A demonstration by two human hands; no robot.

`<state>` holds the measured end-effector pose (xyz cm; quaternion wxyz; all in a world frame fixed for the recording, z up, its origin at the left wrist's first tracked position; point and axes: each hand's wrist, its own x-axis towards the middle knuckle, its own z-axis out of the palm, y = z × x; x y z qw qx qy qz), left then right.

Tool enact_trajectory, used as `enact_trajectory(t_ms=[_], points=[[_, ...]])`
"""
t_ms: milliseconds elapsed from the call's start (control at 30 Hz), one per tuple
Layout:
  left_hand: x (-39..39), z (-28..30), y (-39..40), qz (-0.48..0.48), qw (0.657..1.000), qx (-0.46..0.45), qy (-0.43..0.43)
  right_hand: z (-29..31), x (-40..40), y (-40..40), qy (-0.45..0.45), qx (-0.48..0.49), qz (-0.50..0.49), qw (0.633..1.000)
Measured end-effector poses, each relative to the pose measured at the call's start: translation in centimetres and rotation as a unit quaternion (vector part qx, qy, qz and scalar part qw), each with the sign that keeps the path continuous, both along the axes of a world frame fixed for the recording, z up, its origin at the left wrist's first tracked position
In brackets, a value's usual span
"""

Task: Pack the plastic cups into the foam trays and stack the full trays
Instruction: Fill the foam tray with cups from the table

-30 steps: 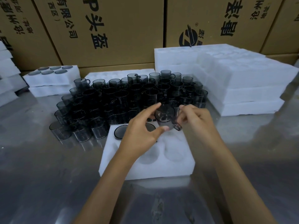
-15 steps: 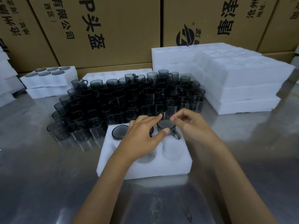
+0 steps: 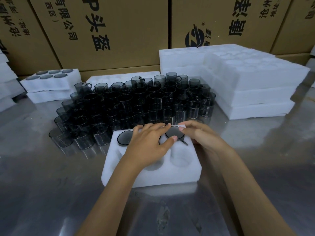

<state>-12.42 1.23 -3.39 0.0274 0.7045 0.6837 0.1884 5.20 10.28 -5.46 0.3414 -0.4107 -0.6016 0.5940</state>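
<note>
A white foam tray (image 3: 153,176) lies on the metal table in front of me. A dark smoky plastic cup (image 3: 174,132) sits sunk in its far right pocket, handle pointing toward me. My left hand (image 3: 150,143) lies over the tray's far middle, thumb and forefinger touching that cup's rim. My right hand (image 3: 199,135) touches the rim from the right with its fingertips. Another cup (image 3: 125,137) fills the far left pocket. The near pockets are empty. A big cluster of loose cups (image 3: 136,103) stands behind the tray.
A full tray (image 3: 51,82) tops a short stack at the back left. Tall stacks of empty foam trays (image 3: 255,82) stand at the right, one more tray (image 3: 109,79) behind the cups. Cardboard boxes (image 3: 119,31) wall the back. More foam (image 3: 6,86) sits at the far left.
Both hands have lowered the cup from above the tray into the far right pocket; it now sits flush in the foam with fingers resting on its rim.
</note>
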Motion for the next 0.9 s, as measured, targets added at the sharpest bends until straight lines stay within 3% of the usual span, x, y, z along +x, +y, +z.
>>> enact_trajectory(t_ms=[267,400,533,667,900], points=[[0.1,-0.1,-0.4,-0.012,1.000,0.017,-0.006,-0.8,-0.8,0.1,0.006,-0.023,-0.035,0.999],[-1.0,1.0,-0.3,0.036,0.976,0.107,-0.188,-1.1,-0.6,0.3,0.023,-0.039,-0.051,0.998],[-6.2,2.5,0.0,0.166,0.930,0.207,-0.253,-1.2,-0.5,0.5,0.027,-0.049,-0.077,0.995],[-10.5,2.0,0.9,0.254,0.909,0.140,-0.298,-1.2,-0.6,0.4,0.021,-0.055,-0.084,0.995],[-11.6,0.8,4.0,0.264,0.919,0.122,-0.267,-1.0,-0.6,0.4,0.017,-0.055,-0.073,0.996]])
